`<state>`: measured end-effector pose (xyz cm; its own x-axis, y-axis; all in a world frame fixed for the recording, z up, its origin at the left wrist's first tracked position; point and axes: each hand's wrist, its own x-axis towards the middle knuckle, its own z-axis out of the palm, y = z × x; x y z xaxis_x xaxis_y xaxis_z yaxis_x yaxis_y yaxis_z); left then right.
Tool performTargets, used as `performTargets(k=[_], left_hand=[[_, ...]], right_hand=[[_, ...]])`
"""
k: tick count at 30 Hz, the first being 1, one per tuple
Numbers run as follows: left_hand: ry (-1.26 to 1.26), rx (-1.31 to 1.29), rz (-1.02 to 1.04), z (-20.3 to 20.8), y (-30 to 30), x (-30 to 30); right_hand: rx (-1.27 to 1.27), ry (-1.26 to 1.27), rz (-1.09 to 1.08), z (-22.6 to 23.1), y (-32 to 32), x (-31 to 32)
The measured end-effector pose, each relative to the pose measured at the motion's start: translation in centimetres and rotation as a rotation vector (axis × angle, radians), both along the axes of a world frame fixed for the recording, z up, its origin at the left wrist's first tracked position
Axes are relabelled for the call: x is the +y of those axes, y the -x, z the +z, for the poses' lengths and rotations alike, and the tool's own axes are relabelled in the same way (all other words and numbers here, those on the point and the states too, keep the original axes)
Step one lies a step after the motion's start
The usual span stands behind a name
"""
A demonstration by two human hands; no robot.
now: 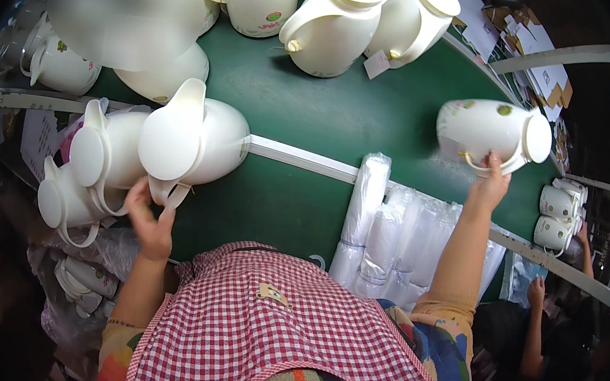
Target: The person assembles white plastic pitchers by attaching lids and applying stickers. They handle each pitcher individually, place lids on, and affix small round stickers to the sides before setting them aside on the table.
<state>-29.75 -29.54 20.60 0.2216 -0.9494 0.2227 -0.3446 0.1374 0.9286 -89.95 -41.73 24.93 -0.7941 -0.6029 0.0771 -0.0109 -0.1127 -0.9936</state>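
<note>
In my right hand [493, 176], out at the far right, a white jug [481, 128] with printed flowers is held by its handle, tilted on its side with the lid pointing right. My left hand [153, 224] has its fingers and thumb around the handle of another white jug [220, 143], whose round lid and spout face me. That handle is partly hidden by the fingers. Just left of it are two more white jugs, one [130, 144] beside my fingers and a lower one [67, 197] at the edge.
Several white jugs [333, 39] stand along the far side of the green table [293, 99]. A pale metal strip [301, 158] crosses it. Rolled clear plastic bags [390, 238] lie near my right forearm. At far right, a co-worker's arm [534, 329] shows near stacked jugs [558, 215].
</note>
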Motion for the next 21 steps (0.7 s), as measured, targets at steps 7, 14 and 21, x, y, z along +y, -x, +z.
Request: performTargets(k=[7, 14, 21], left_hand=[[0.143, -0.067, -0.712, 5.1, 9.8, -4.0], [-0.012, -0.009, -0.688, -0.3, 20.7, -10.0], [-0.153, 0.154, -0.748, -2.5, 20.7, -11.4]], right_hand=[[-0.008, 0.017, 0.416, 0.6, -18.2, 4.9], [-0.185, -0.082, 0.538, -3.9, -28.8, 4.7], [1.349, 0.078, 0.610, 7.6, -21.2, 2.8]])
